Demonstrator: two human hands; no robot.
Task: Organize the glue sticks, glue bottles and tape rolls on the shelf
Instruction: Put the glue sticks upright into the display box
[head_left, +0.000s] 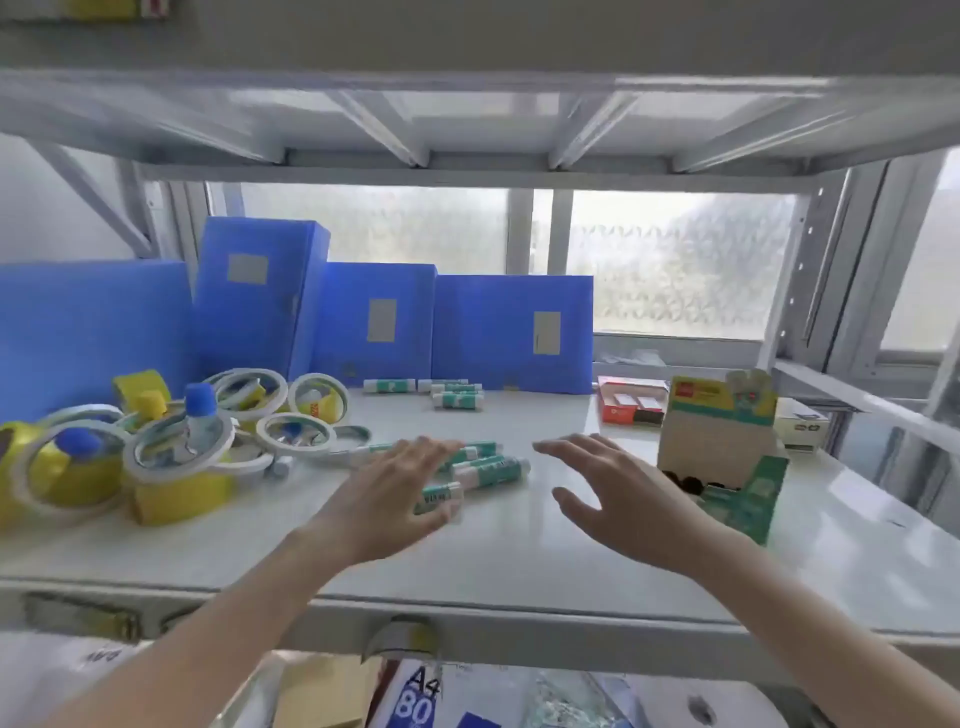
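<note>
Fingers (436, 448) of the left hand (395, 499) lie straight and spread, flat over a loose cluster of glue sticks (485, 467) at about 12 o'clock from the wrist; whether they press the sticks or just hover over them I can't tell. The right hand (618, 493) floats at 3 o'clock of that cluster, fingers apart and relaxed, gripping nothing, palm turned in twd the sticks.

Further out: a second bunch of glue sticks (452, 393) lies at 12 o'clock, well back, near the blue folders (511, 332). At 9 o'clock sits a tangle of tape rolls (179, 452) w/ blue-capped glue bottles (200, 415) mixed in. An open display carton (722, 447) stands at 3 o'clock, just beside the right hand (prob. the sticks' home, though that's a guess). All rests on the white shelf (519, 551).

Step in hand, by my reading: gathering the near sticks. Next move needs both hands to close in, line the sticks parallel, then grip them w/o letting them roll.
</note>
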